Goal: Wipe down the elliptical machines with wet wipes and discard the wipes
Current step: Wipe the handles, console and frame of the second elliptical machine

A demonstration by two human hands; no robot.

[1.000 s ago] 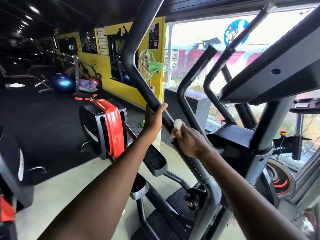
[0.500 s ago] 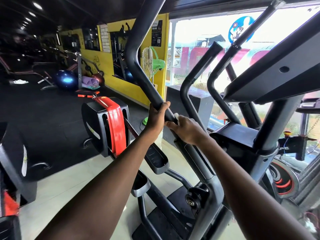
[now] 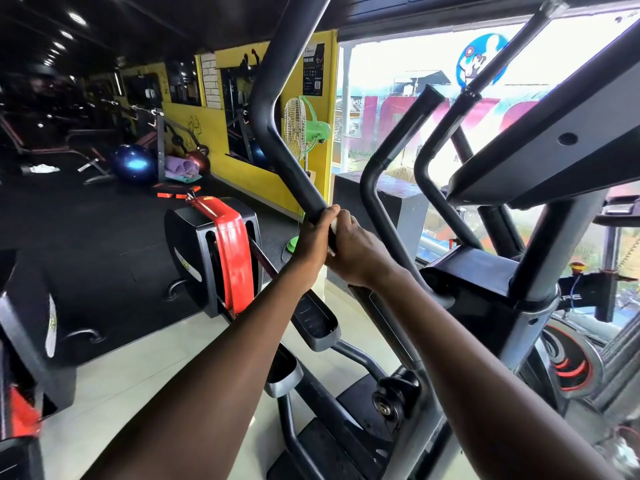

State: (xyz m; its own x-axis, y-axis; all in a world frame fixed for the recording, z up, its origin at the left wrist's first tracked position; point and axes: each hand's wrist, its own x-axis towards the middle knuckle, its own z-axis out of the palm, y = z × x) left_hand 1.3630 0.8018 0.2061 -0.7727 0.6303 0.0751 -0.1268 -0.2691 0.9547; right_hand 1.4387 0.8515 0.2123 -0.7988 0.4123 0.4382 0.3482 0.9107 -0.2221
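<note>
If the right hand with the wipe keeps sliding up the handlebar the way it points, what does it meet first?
The left hand, which grips the handlebar just above. The right hand with its wipe looks already against it, so there is no free bar between them.

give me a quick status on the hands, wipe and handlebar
Left grip wrapped round the handlebar. Right grip just below it, pressing the wipe to the bar. Wipe mostly hidden, only a white edge shows. Bar above unobstructed.
</note>
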